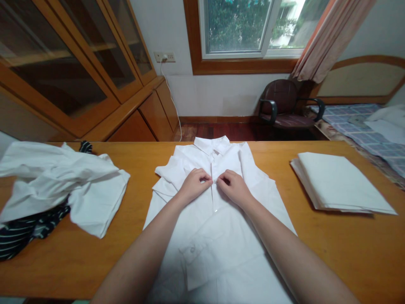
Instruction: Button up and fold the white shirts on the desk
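Note:
A white collared shirt [202, 228] lies front up on the wooden table, its collar toward the far edge. Its sleeves are laid in over the body, and a cuff shows near the lower middle. My left hand [196, 184] pinches the shirt's front placket from the left, thumb and forefinger together. From the other side my right hand [232, 185] pinches the same placket, its fingertips almost meeting the left ones. A small button seems to sit between the fingertips, partly hidden. Lower on the placket another button shows.
On the table [332, 253], a folded white cloth stack [343, 181] lies at right. Rumpled white clothing [63, 181] covers a black striped garment [19, 236] at left. Beyond stand a glass-door cabinet [114, 105], an office chair [284, 105] and a bed [363, 126].

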Motion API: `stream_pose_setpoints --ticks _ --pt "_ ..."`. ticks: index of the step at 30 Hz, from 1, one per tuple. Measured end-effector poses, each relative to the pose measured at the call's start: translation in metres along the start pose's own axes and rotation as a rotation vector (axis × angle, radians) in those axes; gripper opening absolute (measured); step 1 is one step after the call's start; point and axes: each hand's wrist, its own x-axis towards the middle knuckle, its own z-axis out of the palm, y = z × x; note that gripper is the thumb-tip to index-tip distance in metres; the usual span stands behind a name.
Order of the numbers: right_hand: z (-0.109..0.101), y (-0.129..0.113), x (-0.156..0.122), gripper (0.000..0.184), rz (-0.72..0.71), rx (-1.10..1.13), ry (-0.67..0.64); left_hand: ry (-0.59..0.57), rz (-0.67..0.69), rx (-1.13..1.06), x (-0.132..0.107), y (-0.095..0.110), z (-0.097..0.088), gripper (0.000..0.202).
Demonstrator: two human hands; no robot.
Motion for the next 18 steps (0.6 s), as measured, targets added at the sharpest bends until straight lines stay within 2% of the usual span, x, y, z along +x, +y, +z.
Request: stream_pose_setpoints --ticks 18 --pt "-0.0008 -0.0003 -0.0004 0.015 -0.006 0.006 -0.001 -0.010 -0.015 -0.006 0.0000 0.0029 -0.0014 0.008"
